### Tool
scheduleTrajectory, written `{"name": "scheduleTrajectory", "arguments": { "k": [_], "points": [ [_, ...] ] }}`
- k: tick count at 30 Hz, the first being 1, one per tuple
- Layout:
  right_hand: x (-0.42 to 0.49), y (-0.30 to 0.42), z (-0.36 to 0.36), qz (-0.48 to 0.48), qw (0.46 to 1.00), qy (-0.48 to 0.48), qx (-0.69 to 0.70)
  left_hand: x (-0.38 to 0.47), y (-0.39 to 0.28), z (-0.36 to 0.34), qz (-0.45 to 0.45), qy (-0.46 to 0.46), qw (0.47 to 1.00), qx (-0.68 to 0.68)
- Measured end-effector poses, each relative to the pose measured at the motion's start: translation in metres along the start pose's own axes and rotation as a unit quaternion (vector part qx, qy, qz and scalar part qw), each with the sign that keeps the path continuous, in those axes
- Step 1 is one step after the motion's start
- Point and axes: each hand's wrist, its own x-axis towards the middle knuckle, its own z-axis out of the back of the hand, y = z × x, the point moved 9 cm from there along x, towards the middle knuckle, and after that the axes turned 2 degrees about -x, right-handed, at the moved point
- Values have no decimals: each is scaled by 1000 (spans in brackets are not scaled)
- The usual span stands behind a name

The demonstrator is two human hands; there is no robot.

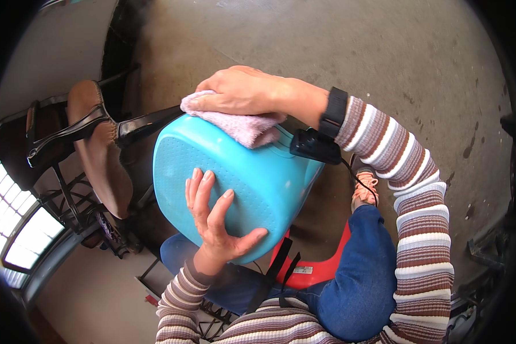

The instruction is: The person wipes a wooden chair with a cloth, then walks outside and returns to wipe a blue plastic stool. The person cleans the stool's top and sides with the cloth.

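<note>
A turquoise plastic stool (249, 172) is tilted in front of me, with its dotted top turned towards me. My left hand (217, 221) rests on that dotted face, fingers spread and holding nothing. At the stool's upper side, my right hand (245, 92) grips a pink terry cloth (245, 129) and presses it against the plastic. Part of the cloth is hidden beneath the palm. On the right wrist is a black strap (333, 112), with a small black device (314, 146) and a cable hanging below it. The stool's underside is out of sight.
Beneath me is a red plastic seat (314, 271) bearing a label. To the left stands a chair with brown and black parts (99, 133), close to the stool. Concrete floor (413, 64) spreads ahead and right. Dark metal frames (486, 249) stand at the right edge.
</note>
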Motion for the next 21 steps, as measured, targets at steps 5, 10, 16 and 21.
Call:
{"name": "scheduleTrajectory", "arguments": {
  "k": [5, 10, 16, 21],
  "points": [
    [-75, -7, 12, 53, 995, -88, 22, 6, -3, -2, 0, 0, 1000, 2],
    [-142, -14, 10, 19, 999, -46, -7, -4, 0, -1, 3, 8, 1000, 7],
    [-151, -15, 13, 57, 992, -109, -12, 2, 0, -1, 7, 8, 1000, 0],
    [-85, -5, 18, 133, 979, -144, -60, 8, -2, -1, -3, 18, 1000, -1]
  ]
}}
